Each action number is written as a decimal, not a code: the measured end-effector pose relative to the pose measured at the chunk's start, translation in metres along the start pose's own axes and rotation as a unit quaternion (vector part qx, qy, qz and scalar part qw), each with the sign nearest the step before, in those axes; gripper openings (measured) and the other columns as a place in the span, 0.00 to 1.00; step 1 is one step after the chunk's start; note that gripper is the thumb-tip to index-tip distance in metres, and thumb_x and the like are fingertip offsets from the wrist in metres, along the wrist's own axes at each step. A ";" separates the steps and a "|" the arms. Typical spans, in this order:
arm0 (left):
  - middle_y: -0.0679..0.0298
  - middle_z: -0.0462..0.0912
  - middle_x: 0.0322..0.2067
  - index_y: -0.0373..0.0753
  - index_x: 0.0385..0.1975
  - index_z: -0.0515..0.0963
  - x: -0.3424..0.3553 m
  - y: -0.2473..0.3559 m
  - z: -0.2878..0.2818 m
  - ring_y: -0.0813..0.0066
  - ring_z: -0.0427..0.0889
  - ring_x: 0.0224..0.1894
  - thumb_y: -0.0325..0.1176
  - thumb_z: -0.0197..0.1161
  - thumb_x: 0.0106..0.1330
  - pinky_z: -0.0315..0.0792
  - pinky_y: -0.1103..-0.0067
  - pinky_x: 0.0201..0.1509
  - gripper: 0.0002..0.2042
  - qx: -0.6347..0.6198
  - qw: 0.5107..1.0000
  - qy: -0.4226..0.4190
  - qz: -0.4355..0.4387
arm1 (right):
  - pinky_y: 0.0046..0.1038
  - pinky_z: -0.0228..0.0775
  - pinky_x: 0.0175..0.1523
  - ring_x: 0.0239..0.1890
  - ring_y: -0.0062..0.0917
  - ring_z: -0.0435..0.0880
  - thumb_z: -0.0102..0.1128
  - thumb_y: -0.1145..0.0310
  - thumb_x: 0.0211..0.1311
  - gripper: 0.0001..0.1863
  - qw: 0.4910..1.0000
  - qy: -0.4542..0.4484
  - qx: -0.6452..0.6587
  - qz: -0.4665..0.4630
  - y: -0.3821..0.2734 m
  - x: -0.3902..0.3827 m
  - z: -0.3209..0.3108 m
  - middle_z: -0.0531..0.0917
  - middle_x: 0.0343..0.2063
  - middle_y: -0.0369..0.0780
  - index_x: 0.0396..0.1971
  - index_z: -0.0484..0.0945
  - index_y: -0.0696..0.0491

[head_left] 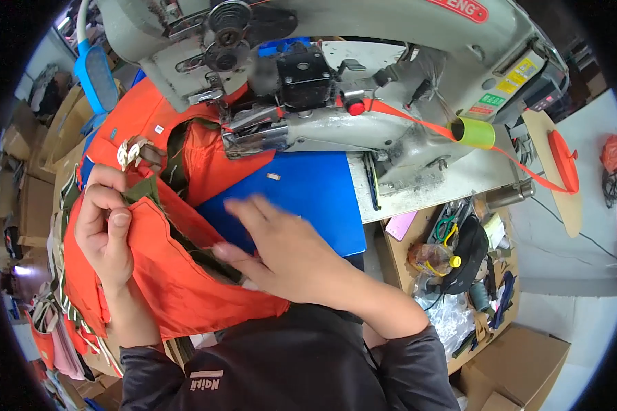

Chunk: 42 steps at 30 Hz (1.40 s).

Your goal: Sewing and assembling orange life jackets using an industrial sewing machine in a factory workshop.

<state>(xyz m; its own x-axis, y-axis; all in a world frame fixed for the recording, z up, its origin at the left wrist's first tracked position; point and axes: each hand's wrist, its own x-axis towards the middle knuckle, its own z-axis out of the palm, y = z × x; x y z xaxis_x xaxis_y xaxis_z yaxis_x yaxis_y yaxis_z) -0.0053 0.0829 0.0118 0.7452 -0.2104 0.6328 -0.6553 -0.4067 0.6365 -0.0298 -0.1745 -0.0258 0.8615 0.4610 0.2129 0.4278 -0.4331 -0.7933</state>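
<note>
An orange fabric piece [144, 253] with an olive-green inner edge is spread in front of me, below the sewing machine. My left hand [105, 233] pinches its upper left edge, where the green layer [142, 190] stands up between thumb and fingers. Over the fabric's right side is my right hand [281, 250], its thumb beside the green edge and its fingers apart, smeared by motion. More orange fabric [140, 113] lies up to the machine's needle area. A bunched pale cord [136, 152] rests on it. Beneath is a blue board [322, 205] with a small pale tag [273, 177].
The grey sewing machine [391, 130] spans the top. Orange tape [418, 122] runs from it through a yellow-green tube [483, 134] to a reel [562, 161]. At right are a pink phone [400, 225], a yellow-capped bottle [428, 260] and a cardboard box [517, 363].
</note>
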 end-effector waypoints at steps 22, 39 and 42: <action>0.56 0.72 0.46 0.39 0.26 0.66 0.002 0.005 0.001 0.83 0.60 0.27 0.37 0.59 0.67 0.58 0.84 0.32 0.12 -0.066 0.996 -0.042 -0.035 | 0.43 0.69 0.35 0.31 0.48 0.79 0.61 0.73 0.60 0.11 0.970 0.166 0.171 -0.057 0.015 0.042 0.034 0.78 0.27 0.51 0.38 0.70 0.59; 0.64 0.67 0.36 0.36 0.31 0.66 0.018 0.003 0.018 0.78 0.64 0.38 0.23 0.53 0.69 0.59 0.84 0.48 0.05 0.012 0.998 -0.042 -0.038 | 0.36 0.70 0.32 0.32 0.39 0.82 0.59 0.79 0.59 0.09 0.925 0.275 0.202 -0.167 -0.013 0.059 0.031 0.76 0.30 0.44 0.39 0.73 0.58; 0.61 0.72 0.38 0.34 0.32 0.68 0.012 0.003 0.015 0.77 0.68 0.39 0.20 0.54 0.67 0.62 0.83 0.48 0.03 0.029 0.999 -0.030 -0.019 | 0.34 0.71 0.33 0.32 0.38 0.81 0.59 0.80 0.59 0.06 0.932 0.247 0.184 -0.191 -0.014 0.066 0.025 0.73 0.28 0.43 0.36 0.73 0.58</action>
<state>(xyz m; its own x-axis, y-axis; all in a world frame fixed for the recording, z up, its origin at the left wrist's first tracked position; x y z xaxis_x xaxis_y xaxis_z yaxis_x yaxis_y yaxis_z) 0.0034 0.0657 0.0151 0.7767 -0.2463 0.5797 -0.6194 -0.4657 0.6320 0.0138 -0.1183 -0.0150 0.7249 0.0749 0.6848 0.6851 0.0258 -0.7280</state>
